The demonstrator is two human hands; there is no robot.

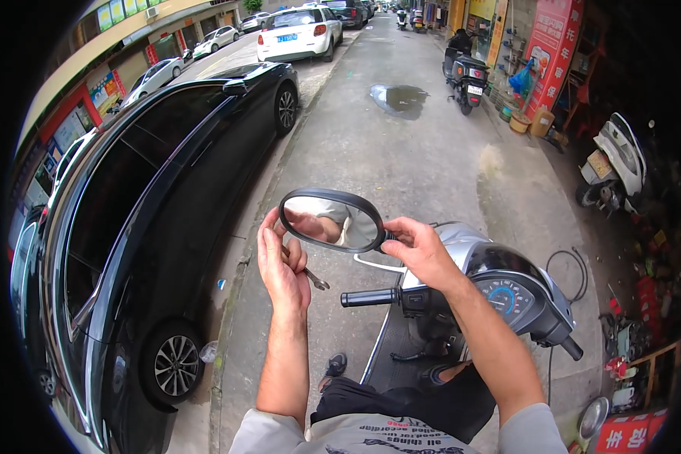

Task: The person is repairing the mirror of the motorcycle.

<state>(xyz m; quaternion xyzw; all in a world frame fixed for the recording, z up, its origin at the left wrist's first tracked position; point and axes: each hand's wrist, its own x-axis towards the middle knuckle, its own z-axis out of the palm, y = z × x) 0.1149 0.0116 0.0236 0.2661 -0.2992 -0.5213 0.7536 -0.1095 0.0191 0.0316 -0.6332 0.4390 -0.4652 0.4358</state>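
An oval black-rimmed mirror (331,212) is raised above the left end of a silver scooter's (454,250) handlebar, its glass reflecting skin and pale cloth. My left hand (280,276) has its fingers curled round a metal wrench (315,279), with fingertips up at the mirror's left rim. My right hand (416,246) grips the mirror at its right end, by the black stem. Below it are the brake lever (372,264) and the black rubber grip (369,299); the dashboard (499,298) shows right of my forearm.
A black car (129,219) stands close on my left. Parked scooters (613,163), a black hose (575,276) and clutter line the shop fronts on the right. A puddle (397,100) lies on the pavement (333,144) ahead, near a white car (295,38).
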